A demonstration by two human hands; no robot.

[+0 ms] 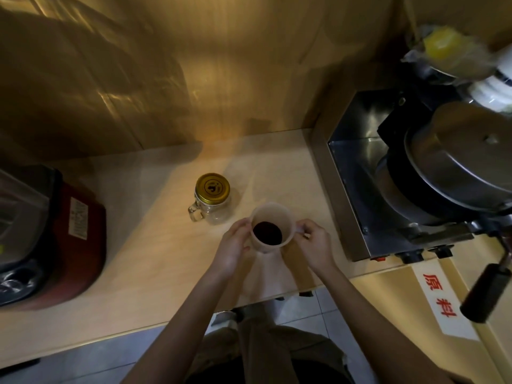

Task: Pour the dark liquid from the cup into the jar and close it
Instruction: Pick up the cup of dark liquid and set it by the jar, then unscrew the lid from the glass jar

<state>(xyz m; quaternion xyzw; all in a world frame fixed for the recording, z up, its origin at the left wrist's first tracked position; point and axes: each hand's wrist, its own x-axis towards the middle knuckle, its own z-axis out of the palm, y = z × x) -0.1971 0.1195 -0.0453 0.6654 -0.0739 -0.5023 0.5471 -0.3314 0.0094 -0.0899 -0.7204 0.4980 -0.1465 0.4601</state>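
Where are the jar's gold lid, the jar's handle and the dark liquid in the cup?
gold lid (212, 188), head view, centre of its top face.
jar handle (195, 213), head view, the glass loop on the jar's left.
dark liquid (267, 232), head view, middle of its surface inside the cup.

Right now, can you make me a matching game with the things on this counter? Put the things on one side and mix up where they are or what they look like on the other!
Things:
1. jar
2. cup
3. red appliance
4. white label

Clues:
A. has red characters on it
B. held between the left hand and right hand
C. stands at the left end of the counter
D. has a gold lid still on top

Pairs: 1-D, 2-B, 3-C, 4-A
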